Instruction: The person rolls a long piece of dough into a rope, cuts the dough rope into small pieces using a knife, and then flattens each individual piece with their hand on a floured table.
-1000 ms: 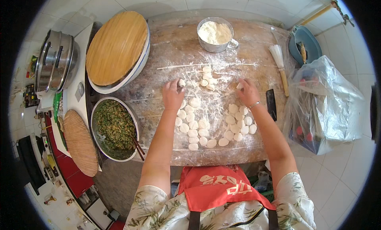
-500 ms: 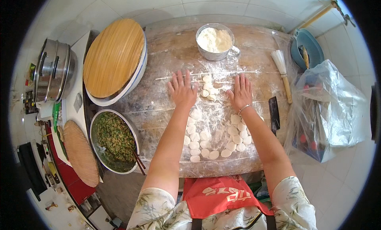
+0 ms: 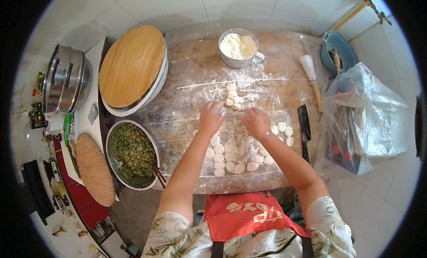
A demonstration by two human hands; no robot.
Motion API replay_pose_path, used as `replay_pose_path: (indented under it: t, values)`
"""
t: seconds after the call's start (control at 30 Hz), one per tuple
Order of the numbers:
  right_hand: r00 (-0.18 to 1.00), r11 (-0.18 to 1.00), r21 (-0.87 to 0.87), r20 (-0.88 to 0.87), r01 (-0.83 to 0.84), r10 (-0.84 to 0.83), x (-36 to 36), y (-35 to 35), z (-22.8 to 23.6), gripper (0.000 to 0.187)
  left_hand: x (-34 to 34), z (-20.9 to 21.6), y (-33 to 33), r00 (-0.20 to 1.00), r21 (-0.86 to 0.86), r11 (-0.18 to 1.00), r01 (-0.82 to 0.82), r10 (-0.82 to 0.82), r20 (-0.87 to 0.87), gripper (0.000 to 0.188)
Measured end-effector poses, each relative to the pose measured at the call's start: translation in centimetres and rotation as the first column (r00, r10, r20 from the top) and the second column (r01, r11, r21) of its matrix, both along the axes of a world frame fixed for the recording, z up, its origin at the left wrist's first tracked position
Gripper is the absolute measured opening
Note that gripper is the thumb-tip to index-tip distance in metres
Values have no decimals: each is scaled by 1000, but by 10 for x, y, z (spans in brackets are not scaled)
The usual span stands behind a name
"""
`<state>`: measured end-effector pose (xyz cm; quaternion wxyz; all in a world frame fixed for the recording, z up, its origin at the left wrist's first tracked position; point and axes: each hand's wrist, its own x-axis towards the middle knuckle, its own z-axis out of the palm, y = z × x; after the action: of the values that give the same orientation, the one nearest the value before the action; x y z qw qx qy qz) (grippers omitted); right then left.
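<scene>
My left hand [image 3: 212, 118] is closed, its fingers curled inward above the middle of the floured wooden board [image 3: 187, 102]. Facing it, my right hand [image 3: 257, 123] is closed as well, fingertips pinched. Something thin and pale seems to span the gap between them, too faint to make out. Just beyond the fingertips lies a small cluster of dough lumps [image 3: 232, 98]. On the near side, several flattened dough discs [image 3: 230, 157] are spread between my forearms, and a few more discs [image 3: 289, 131] lie right of my right wrist.
A metal cup of flour [image 3: 239, 45] stands at the back. To the left are a bowl of green filling [image 3: 131, 155] with chopsticks and a basin under a round slatted lid [image 3: 132, 66]. A cleaver [image 3: 304, 129], a brush [image 3: 311, 75] and a plastic-covered box [image 3: 364, 120] sit right.
Both hands have drawn back toward me and closer together, their flat, spread fingers now curled. Some discs right of my right wrist have come into view.
</scene>
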<state>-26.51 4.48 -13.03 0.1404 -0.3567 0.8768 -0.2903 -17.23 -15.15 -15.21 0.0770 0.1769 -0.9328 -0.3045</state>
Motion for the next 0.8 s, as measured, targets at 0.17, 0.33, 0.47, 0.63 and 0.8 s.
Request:
replay_pose_path:
  t: [0.17, 0.33, 0.47, 0.63, 0.8]
  values:
    - [974, 998, 33, -217, -53, 59, -10, -44, -22, 22, -34, -12, 15, 988, -63, 998, -11, 1, -157, 38]
    - [967, 960, -131, 91, 249, -238, -23, -6, -24, 15, -21, 7, -8, 962, 282, 929, -240, 187, 201, 37]
    - [855, 907, -82, 378, 412, -354, -67, 26, -45, 14, -11, -36, -65, 946, 248, 916, -315, 281, 164, 30]
    - [849, 847, -227, 362, 481, -385, -83, 44, -53, 19, -20, -8, -62, 800, 564, 579, -589, 519, 302, 33]
    - [928, 938, -135, 245, 318, -280, -61, 41, -17, 26, -12, -1, -40, 946, 19, 948, -319, 317, 65, 41]
